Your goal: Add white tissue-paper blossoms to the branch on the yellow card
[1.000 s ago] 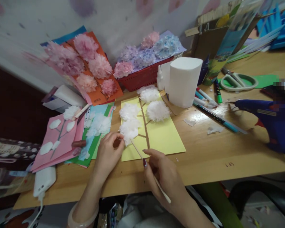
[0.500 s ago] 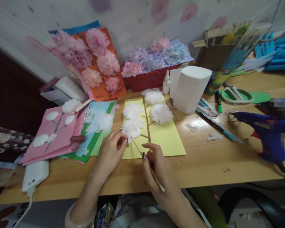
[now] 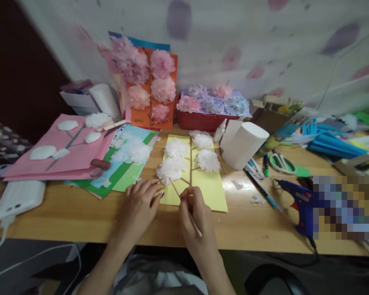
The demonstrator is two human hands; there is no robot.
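here, at the near edge of the light wooden table (image 3: pixel 80 213), the right hand (image 3: pixel 198 217) is clenched round a thin wooden stick (image 3: pixel 176 190), pinched between thumb and fingers. the stick slants away to the left, and its far tip pokes into the nearest white tissue-paper flower (image 3: pixel 170 169). the left hand (image 3: pixel 140 205) lies just left of it, released and grasping nothing. its fingers rest flat, with their tips at the near left corner of the yellow paper sheet (image 3: pixel 210 192).

that sheet lies flat on the table and carries a brown drawn stem (image 3: pixel 190 164) up its middle. three more white tissue flowers (image 3: pixel 208 160) sit on the sheet farther up, on both sides of the stem.

to the left lies a pink card with flat white petals (image 3: pixel 64 147), and nearer, a white power bank (image 3: pixel 18 196). to the right lie a blue glue gun (image 3: pixel 298 200), several marker pens (image 3: pixel 258 180) and, farther off, green-handled scissors (image 3: pixel 281 162). a white paper roll (image 3: pixel 244 143) leans just beyond the sheet's far right corner.

farthest, against the wall, stand a red plastic basket (image 3: pixel 203 121) topped with pastel flowers and an orange card with pink tissue flowers (image 3: pixel 160 86).
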